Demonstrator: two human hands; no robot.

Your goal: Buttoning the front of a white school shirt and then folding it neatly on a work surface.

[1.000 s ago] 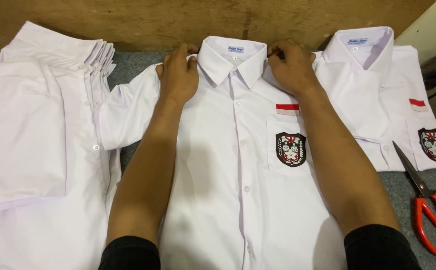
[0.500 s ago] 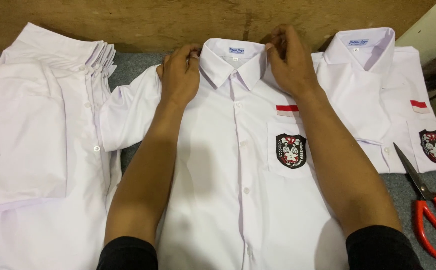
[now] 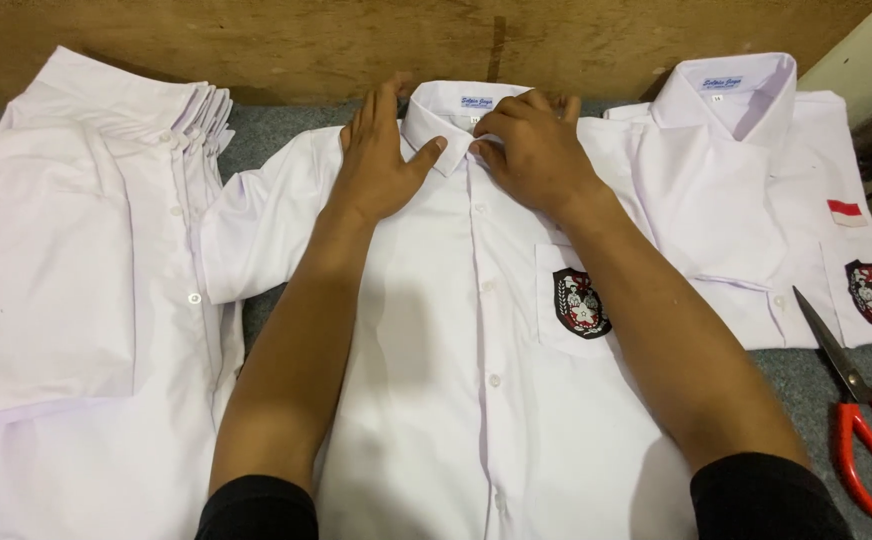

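Head view: white uniform shirt [image 3: 456, 400] spread flat on grey table [image 3: 806, 365], left hand [image 3: 381, 160] pressing open-palmed beside collar [image 3: 446, 125], right hand [image 3: 531, 150] pinching collar, shirt stack [image 3: 76, 260] left, red scissors [image 3: 871, 430] right.

Single head-worn view, looking steeply down and forward from close above, forearms entering from the bottom edge, shirt [image 3: 476, 400] filling centre, wooden wall [image 3: 356, 40] along the top
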